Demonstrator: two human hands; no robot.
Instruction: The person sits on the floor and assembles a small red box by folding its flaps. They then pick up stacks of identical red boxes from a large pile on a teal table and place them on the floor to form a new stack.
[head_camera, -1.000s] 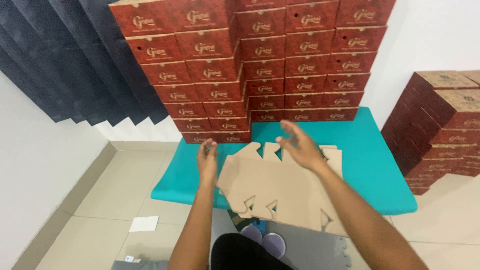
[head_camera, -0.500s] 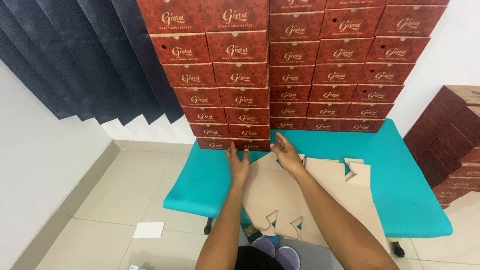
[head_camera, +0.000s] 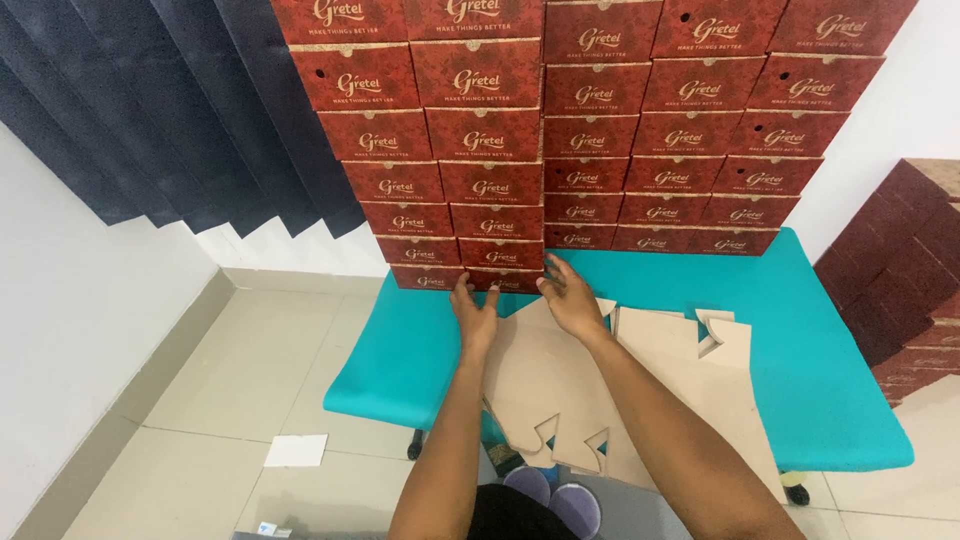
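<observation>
A flat tan cardboard box blank (head_camera: 560, 385) with notched flaps lies on a teal-covered table (head_camera: 400, 350). My left hand (head_camera: 474, 313) rests flat on the blank's far left corner, fingers spread, close to the lowest red box. My right hand (head_camera: 570, 297) presses on the blank's far edge beside it, fingers apart. A second part of the blank (head_camera: 715, 370) stretches right under my right forearm. Neither hand grips anything.
A wall of stacked dark red boxes (head_camera: 560, 130) stands at the table's far edge. Another pile of red boxes (head_camera: 905, 270) is at the right. Dark blue vertical blinds (head_camera: 150, 110) hang at left. A white paper scrap (head_camera: 297, 450) lies on the tiled floor.
Both hands have slid the blank's far corner forward toward the box stack and flattened on it. The view has shifted right and closer to the table.
</observation>
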